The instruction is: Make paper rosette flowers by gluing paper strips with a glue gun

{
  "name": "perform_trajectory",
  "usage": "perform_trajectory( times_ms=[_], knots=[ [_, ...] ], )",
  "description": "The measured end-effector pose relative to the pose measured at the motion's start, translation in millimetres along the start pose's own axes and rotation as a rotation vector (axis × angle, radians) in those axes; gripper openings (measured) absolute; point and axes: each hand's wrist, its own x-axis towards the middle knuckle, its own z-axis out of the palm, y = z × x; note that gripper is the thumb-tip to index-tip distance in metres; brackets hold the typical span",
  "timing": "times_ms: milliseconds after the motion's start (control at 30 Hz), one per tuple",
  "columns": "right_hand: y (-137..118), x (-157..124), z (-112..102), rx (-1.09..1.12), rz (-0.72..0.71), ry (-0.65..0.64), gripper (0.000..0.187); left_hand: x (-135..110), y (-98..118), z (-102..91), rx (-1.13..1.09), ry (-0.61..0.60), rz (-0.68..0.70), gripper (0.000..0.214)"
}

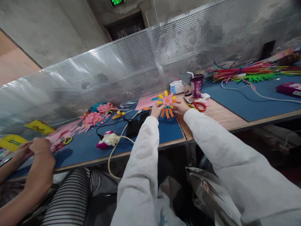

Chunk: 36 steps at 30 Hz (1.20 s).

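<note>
A paper flower [167, 99] with a pink middle and yellow, orange and blue strips is held up between my two hands, over the table's front half. My left hand [157, 110] pinches its left side. On the other side, my right hand [180, 107] has its fingers closed at the flower's right edge. Orange strips hang down between the hands. To the right of my right hand lie scissors [199, 106] with red and yellow handles. Pink paper [147, 102] lies flat behind my left hand.
A purple cup [197, 86] with a straw stands behind the scissors, beside a tissue pack [176, 87]. Phones [133, 128], a cable and a snack pack [108, 139] lie left. Colourful sticks [249, 70] fill the back right. A co-worker's hands [39, 146] work at far left.
</note>
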Motion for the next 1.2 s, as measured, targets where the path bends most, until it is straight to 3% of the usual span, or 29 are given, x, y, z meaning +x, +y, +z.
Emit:
perform_trajectory(
  times_ms=[433,833,1067,1200],
  knots=[
    [-0.8,-1.3,0.0,0.011,-0.007,-0.02,0.017,-4.6,4.5,1.2,0.01,-0.021,-0.068,0.04],
    [-2.2,-4.4,0.6,-0.004,0.001,-0.015,0.018,-5.9,6.2,4.7,-0.058,-0.036,-0.018,0.042],
    [0.1,-0.6,-1.3,-0.097,-0.068,-0.009,0.018,-8.6,8.7,6.7,-0.065,-0.017,-0.025,0.039],
    [2.9,1.3,0.7,-0.231,-0.184,0.014,0.019,-5.7,7.2,6.4,-0.058,0.011,-0.033,0.038]
  ],
)
